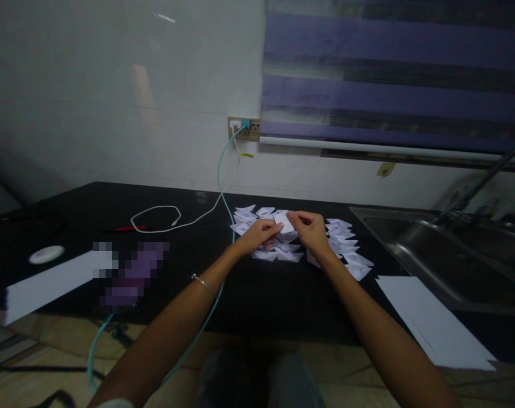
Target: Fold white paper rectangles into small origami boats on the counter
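Note:
A small folded piece of white paper [285,222] is held up between both hands over the black counter. My left hand [261,233] pinches its left edge with thumb and fingers. On the opposite side, my right hand [309,228] grips the upper right edge, thumb in front. Behind and below the hands lie many folded paper boats [288,255], partly hidden by them. More paper boats [343,243] sit in a column to the right of my right hand.
White paper sheets [431,323] lie at the right beside a steel sink [410,238] with a faucet. To the left are a paper strip [53,280], a white round object [47,254], a red pen [127,228] and a white cable [155,207]. A teal cable [220,170] crosses the counter.

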{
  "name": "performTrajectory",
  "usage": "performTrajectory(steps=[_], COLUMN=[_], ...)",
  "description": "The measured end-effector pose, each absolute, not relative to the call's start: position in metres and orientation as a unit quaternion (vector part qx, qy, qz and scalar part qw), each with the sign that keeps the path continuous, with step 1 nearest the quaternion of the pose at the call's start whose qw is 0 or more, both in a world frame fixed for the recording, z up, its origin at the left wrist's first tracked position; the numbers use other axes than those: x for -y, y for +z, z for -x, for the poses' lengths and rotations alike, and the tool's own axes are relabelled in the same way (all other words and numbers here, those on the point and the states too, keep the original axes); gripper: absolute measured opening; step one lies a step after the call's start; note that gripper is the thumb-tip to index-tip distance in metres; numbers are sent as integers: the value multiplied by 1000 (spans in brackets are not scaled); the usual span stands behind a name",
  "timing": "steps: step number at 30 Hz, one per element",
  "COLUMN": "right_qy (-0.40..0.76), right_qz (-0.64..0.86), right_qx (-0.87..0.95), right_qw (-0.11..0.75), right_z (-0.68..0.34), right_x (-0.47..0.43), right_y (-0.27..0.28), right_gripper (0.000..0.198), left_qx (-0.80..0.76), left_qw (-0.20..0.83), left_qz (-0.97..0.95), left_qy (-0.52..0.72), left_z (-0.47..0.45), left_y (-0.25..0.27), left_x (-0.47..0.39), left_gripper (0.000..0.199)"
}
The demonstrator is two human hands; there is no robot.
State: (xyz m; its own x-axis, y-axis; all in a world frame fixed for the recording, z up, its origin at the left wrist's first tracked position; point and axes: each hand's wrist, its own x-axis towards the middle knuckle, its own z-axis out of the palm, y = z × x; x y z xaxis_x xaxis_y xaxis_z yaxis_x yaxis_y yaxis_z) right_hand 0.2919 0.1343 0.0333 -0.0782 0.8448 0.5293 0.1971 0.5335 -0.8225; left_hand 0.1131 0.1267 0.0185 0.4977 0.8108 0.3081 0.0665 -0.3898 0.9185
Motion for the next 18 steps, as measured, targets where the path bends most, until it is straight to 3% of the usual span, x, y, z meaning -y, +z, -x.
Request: performTrajectory(steps=[7,14,18], right_qy=[284,415,411], right_qz=[394,367,381], right_qx=[674,647,637], right_qw=[556,525,529], right_z=[-294,-292,-294], right_x=[-136,-139,-139], right_y=[34,29,29], right_gripper=[40,41,39], left_qx=[-295,-328,-307], left_qw=[467,389,435], left_qz=[-750,-752,-729], left_qy=[364,418,429], left_z=[-114,-114,-115], left_y=[13,16,15], left_x=[-128,-128,-127], left_gripper=[46,46,48])
